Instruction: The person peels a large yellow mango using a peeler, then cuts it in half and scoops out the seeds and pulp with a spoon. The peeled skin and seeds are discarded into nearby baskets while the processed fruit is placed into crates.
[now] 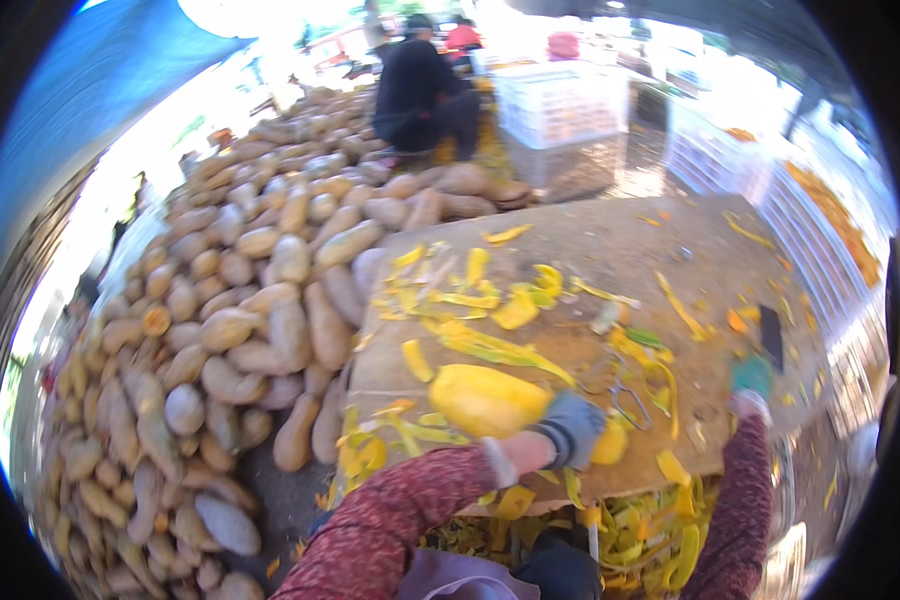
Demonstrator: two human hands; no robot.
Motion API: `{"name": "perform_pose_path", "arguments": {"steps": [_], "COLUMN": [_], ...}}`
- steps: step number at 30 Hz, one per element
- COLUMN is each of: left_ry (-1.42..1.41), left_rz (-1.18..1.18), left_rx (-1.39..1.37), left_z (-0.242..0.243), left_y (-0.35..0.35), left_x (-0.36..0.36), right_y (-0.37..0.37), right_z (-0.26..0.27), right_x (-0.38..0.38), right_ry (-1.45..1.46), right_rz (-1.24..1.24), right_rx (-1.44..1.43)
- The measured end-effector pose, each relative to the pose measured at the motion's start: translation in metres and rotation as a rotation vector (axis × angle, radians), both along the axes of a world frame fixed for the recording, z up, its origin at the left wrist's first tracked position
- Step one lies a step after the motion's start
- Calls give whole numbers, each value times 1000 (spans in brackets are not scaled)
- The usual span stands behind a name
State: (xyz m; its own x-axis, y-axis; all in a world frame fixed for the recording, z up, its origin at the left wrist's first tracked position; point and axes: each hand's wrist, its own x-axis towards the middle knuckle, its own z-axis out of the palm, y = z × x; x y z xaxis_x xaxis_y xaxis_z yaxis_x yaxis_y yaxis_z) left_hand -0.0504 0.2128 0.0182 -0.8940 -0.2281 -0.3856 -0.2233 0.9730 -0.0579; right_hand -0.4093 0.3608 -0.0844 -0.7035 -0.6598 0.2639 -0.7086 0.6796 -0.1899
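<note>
My left hand [579, 429], in a grey knitted glove with dark cuff bands, is closed over the narrow part of a peeled yellow squash [487, 401]. The squash lies on its side near the front edge of the wooden board [690, 255], its thick end to the left. Farther right, my right hand [751, 377] wears a green glove and grips a knife with a broad dark blade [771, 337], just above the board. The knife's handle is hidden in the glove. Between my hands lies a tool with looped handles [630, 405], perhaps scissors.
Yellow peel strips [495, 345] litter the board, and more peelings [637, 536] are heaped below its front edge. A large pile of unpeeled squash [285, 330] spreads to the left. White plastic crates [562, 105] stand behind, and an orange-filled crate [817, 240] stands right. A person [420, 90] sits beyond the pile.
</note>
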Motion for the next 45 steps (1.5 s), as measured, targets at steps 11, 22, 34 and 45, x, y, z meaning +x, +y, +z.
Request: {"name": "perform_pose_path", "arguments": {"steps": [11, 22, 34, 45], "left_ry": [49, 131, -21, -78], "left_rz": [93, 21, 110, 134], "left_rx": [38, -69, -54, 52], "left_z": [-16, -17, 1, 4], "left_y": [9, 43, 47, 35], "left_x": [-21, -23, -22, -23], "right_y": [-3, 141, 150, 126], "right_z": [-46, 83, 87, 85], "right_x": [-107, 170, 340, 349], "right_ry": [-115, -706, -826, -917], "right_rz": [-237, -157, -19, -13], "right_rx": [69, -541, -483, -384]}}
